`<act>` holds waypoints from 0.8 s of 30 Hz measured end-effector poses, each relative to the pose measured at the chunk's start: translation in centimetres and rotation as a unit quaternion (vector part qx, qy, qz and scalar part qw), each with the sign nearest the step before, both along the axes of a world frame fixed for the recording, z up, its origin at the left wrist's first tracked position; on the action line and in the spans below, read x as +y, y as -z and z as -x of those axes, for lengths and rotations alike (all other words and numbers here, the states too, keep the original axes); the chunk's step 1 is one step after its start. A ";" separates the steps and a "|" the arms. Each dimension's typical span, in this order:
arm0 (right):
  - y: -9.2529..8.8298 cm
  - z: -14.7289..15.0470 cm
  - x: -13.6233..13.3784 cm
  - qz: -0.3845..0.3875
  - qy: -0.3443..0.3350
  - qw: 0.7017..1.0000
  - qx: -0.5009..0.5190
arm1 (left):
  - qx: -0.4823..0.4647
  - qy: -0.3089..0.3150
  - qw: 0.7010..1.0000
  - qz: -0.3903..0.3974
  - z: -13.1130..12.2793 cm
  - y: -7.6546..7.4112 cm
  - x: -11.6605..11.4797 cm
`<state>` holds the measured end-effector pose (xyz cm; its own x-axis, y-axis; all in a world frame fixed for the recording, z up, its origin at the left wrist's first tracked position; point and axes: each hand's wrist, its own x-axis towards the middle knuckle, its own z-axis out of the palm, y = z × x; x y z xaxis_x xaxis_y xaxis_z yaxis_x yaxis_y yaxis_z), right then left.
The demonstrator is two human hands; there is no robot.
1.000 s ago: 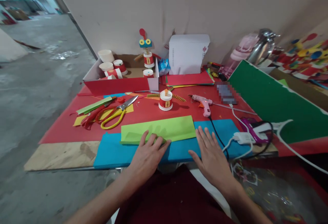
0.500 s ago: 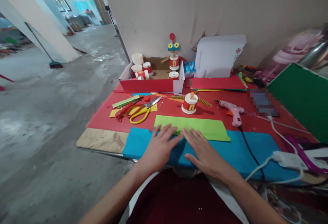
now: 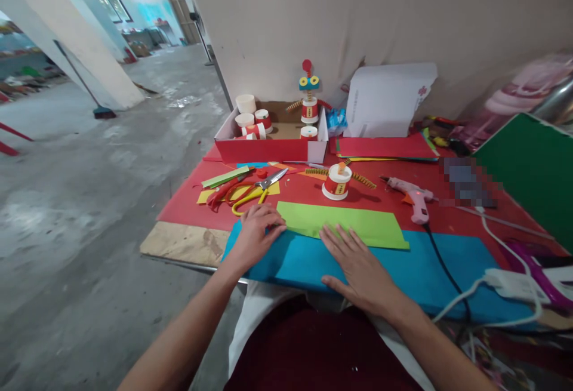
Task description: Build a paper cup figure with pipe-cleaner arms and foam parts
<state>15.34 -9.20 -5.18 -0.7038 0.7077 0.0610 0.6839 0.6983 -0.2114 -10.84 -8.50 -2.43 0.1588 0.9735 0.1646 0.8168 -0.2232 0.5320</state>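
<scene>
A light green sheet of paper (image 3: 349, 219), long and narrow, lies across the table just in front of me, with a raised or folded strip along its near edge. My right hand (image 3: 356, 259) is flat on the near edge, its fingers stretched out over the paper. At the left end of the sheet, my left hand (image 3: 257, 233) has bent fingers, with thumb and forefinger closed at the paper's edge. Beyond the sheet stands an upturned paper cup (image 3: 336, 182) with red sides and springy folded-paper arms.
Yellow-handled scissors (image 3: 261, 191) lie to the left, near red-handled pliers (image 3: 228, 193). A pink glue gun (image 3: 416, 199) with a black cord rests on the right. Behind stands an open box (image 3: 264, 150) with several cups and a paper-cup figure (image 3: 308, 107). Blue sheeting (image 3: 447, 259) covers the near edge.
My left hand has slid left from the middle of the green paper to its left end, and its fingers have bent. My right hand stays flat on the paper.
</scene>
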 end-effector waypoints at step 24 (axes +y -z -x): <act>0.8 -0.1 0.0 -0.047 -0.009 0.999 -0.005 | 0.045 -0.041 0.998 0.004 0.6 1.0 0.6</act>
